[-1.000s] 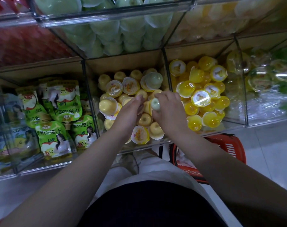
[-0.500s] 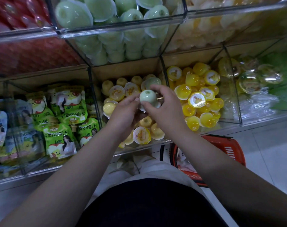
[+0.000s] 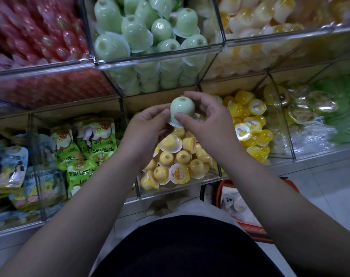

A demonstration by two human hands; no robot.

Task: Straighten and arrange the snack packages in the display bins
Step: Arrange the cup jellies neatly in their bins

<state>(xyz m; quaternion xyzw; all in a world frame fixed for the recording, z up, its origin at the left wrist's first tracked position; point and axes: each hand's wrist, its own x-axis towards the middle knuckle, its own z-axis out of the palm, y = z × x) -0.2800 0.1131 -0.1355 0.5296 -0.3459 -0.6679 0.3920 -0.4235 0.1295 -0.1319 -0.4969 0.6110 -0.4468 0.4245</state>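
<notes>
A pale green jelly cup (image 3: pixel 182 108) is held bottom-up above the lower middle bin of pale yellow jelly cups (image 3: pixel 180 156). My right hand (image 3: pixel 208 124) pinches it, thumb on the near side and fingers curled over the far side. My left hand (image 3: pixel 150 126) grips its rim from the left with thumb and fingers. Directly above, the upper middle bin (image 3: pixel 158 58) is filled with matching green jelly cups (image 3: pixel 134 31).
Clear acrylic dividers split both shelf rows. Green juice pouches (image 3: pixel 90 140) fill the lower left bin, bright yellow cups (image 3: pixel 250 124) the lower right, red packs (image 3: pixel 30 37) the upper left, orange-white cups (image 3: pixel 260 15) the upper right. A red shopping basket (image 3: pixel 250 206) sits on the tiled floor by my right side.
Both hands lifted the green cup out of the yellow cups' bin and raised it toward the upper shelf. The view tilted up, showing more of the upper bins.
</notes>
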